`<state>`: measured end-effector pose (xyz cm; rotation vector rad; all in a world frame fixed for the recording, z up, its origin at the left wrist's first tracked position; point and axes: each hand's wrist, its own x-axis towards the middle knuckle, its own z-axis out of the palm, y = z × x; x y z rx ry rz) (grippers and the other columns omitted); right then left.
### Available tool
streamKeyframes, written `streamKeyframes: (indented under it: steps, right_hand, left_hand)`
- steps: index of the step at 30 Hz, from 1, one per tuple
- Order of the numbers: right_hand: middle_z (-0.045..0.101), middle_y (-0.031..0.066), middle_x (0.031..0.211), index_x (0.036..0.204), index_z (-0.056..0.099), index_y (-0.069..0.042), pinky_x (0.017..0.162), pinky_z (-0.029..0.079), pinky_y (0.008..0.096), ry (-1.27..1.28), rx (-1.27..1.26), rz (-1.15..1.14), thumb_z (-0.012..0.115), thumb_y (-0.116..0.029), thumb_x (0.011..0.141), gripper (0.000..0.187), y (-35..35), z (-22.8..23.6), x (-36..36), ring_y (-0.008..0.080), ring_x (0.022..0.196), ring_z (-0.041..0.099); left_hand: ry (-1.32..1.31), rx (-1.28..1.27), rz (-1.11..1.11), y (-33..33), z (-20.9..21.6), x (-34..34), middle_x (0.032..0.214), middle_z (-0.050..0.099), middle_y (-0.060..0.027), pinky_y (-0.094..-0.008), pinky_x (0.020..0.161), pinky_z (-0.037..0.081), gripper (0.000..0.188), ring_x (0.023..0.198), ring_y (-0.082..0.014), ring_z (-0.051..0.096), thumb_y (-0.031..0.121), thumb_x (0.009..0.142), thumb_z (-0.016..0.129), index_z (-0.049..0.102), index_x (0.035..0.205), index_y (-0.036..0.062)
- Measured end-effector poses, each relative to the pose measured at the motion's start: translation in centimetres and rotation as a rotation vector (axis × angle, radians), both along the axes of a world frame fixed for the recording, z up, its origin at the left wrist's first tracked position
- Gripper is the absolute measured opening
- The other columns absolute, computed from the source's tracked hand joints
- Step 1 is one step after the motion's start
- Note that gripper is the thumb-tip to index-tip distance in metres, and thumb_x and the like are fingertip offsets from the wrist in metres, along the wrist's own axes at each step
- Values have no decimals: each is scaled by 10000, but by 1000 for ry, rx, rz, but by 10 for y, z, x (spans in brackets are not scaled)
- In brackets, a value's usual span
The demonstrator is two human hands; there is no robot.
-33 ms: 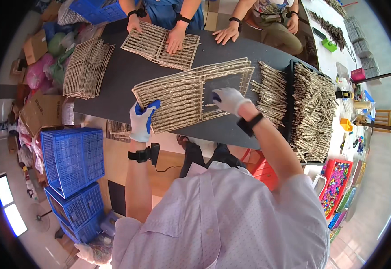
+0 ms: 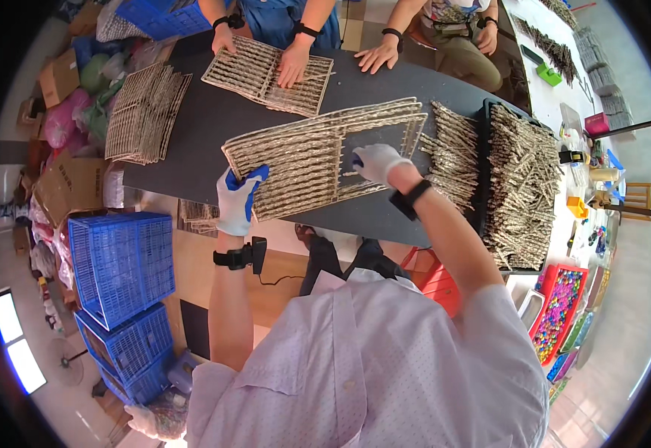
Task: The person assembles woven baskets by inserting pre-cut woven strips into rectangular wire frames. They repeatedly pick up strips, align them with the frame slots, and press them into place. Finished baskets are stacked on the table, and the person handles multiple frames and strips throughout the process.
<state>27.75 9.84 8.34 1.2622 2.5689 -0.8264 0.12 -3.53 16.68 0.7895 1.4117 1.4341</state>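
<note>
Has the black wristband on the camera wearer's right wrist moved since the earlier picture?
Yes, slightly: the black wristband now sits a little farther left and higher in the view, farther from the black tray.

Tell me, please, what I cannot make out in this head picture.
In the head view:
Right hand: its back hides whether the fingers hold anything.
Left hand: the lattice frames hide how far its fingers reach behind them.
Black tray: heaped rods cover its bottom.
Person in blue: head cut off by the upper edge.
Small colourful pieces: shapes too small to tell.
</note>
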Motion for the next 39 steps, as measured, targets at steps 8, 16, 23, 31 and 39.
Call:
streamKeyframes:
  steps: [8,16,23,31,39]
  right_hand:
    - [704,163,999,993,725,-47,779,547,442,-389,34,299,611,-230,846,261,9,-50,-27,339,946,674]
    - [660,172,1076,1107,637,-136,882,475,461,111,-108,70,537,-214,881,259,6,-23,-15,389,1015,600]
    - [638,156,1114,1175,619,-123,932,451,407,346,-88,300,578,-230,886,311,-23,10,-10,350,1057,582]
    - [534,131,1316,1393,421,-75,1014,373,469,-4,262,413,579,-305,900,566,-45,-6,-15,321,1223,490]
    - [574,159,1237,1334,493,-87,973,427,414,326,-160,333,610,-338,873,538,-46,-28,-8,345,1146,539]
  left_hand:
    - [138,30,-155,-2,10,5,1030,685,-79,-257,835,523,335,880,-109,631,-74,796,655,614,1128,-56]
    - [177,-64,-27,-12,-3,-16,991,690,-63,-240,797,521,324,848,-98,624,-58,797,658,626,1119,-40]
    - [126,-30,6,-9,-5,-30,988,689,-67,-251,796,540,295,831,-112,635,-56,803,640,638,1098,-43]
    - [67,-25,27,2,7,-36,948,692,-59,-254,741,546,255,779,-112,628,-38,814,634,644,1068,-51]
    - [76,-25,90,-9,0,-49,945,686,-51,-248,738,535,253,777,-107,615,-31,817,634,644,1069,-52]
